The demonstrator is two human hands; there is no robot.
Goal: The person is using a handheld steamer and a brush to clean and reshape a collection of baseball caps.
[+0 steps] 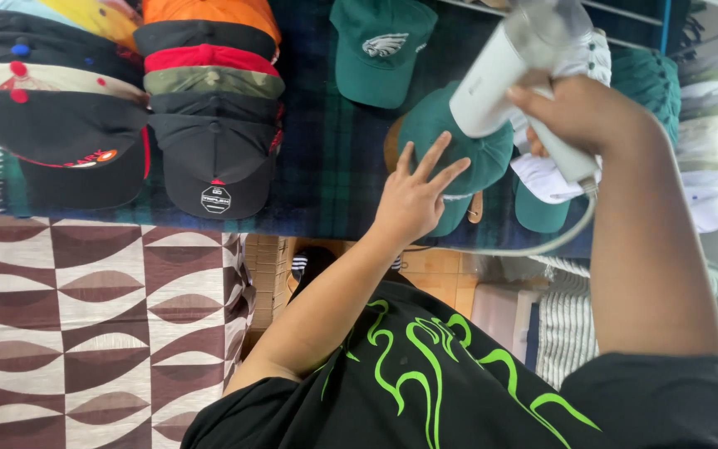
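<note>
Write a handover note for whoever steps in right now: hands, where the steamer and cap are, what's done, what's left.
Left hand: flat, fingers spread, pressing on the green cap on the dark plaid cloth.
Right hand: gripping the white handheld steamer, head close to that cap; its cord trails down toward the body.
Done: cannot tell how much of the cap has been treated.
Left: other caps lie in rows at left, plus a second green cap above.

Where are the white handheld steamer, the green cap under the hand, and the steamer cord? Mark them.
white handheld steamer (pixel 500 79), head view, on its body.
green cap (pixel 479 158), head view, on its crown.
steamer cord (pixel 542 245), head view, on the hanging loop.
</note>
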